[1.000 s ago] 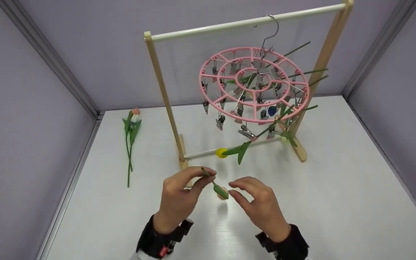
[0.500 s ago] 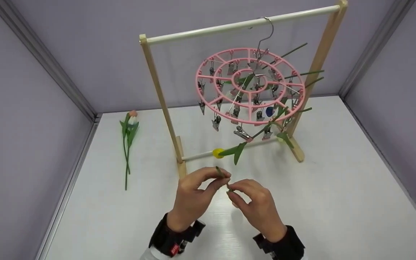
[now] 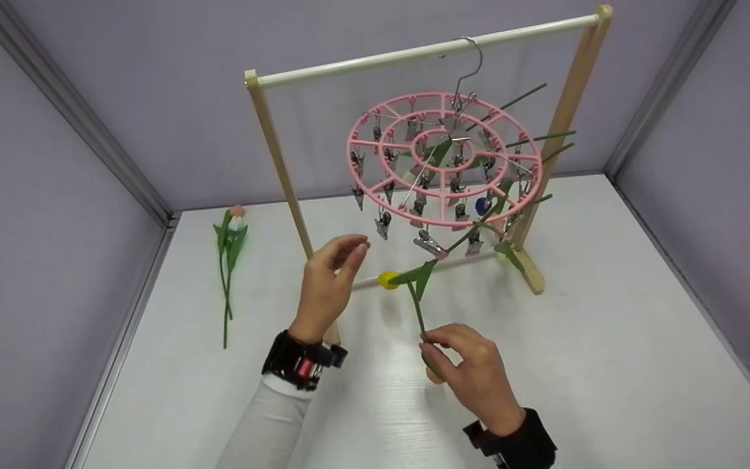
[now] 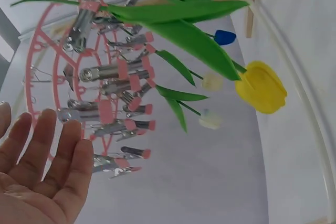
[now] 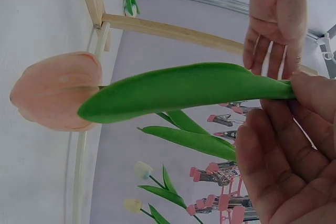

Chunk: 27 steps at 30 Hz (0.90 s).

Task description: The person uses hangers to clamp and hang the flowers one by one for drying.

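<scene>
My right hand (image 3: 428, 343) pinches the green stem (image 3: 417, 309) of a peach tulip, which points up while the bloom hangs under my fingers. In the right wrist view the bloom (image 5: 56, 91) and a long leaf (image 5: 184, 90) stick out left of that hand (image 5: 286, 140). Empty, my left hand (image 3: 347, 251) is raised with straight fingers, just left of the metal clips (image 3: 383, 223) on the pink round hanger (image 3: 443, 159). The left wrist view shows its open palm (image 4: 42, 174) close to the clips (image 4: 123, 124).
The hanger hangs by a hook from the white rod (image 3: 414, 52) of a wooden rack (image 3: 280, 163). Several tulips hang clipped on it, a yellow one (image 3: 387, 280) lowest. More tulips (image 3: 228, 260) lie on the white table (image 3: 609, 339) at left. Grey walls enclose the table.
My left hand let go of the stem and rose toward the hanger's clips. My right hand took the stem and now holds it alone, stem end up.
</scene>
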Available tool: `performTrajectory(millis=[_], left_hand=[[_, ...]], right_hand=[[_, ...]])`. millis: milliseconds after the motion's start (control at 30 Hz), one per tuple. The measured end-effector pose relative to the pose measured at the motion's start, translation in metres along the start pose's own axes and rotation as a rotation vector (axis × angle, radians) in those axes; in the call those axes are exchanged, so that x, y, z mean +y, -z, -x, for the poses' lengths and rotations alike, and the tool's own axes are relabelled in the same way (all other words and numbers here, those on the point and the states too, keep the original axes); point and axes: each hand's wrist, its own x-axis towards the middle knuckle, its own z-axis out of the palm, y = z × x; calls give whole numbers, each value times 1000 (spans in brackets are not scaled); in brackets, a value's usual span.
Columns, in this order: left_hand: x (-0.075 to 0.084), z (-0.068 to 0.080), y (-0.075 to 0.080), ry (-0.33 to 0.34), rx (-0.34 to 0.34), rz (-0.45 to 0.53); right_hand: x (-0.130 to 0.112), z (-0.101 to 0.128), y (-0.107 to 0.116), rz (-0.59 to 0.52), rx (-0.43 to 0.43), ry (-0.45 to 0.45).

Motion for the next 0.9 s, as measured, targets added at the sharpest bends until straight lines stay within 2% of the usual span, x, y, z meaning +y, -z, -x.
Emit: performTrajectory(millis=[133, 267, 400, 533, 900], left_hand=[[-10, -25, 1, 132, -48, 40], [-11, -44, -1, 210, -142, 67], [-9, -54, -3, 275, -249, 87], [-11, -58, -3, 287, -304, 113], [-12, -65, -4, 296, -329, 204]], right_hand=[[-2, 0, 4, -11, -3, -13], [-4, 0, 8, -11, -7, -26], [-5, 0, 12, -17, -15, -36], [-4, 0, 13, -11, -14, -40], [-3, -2, 15, -10, -15, -56]])
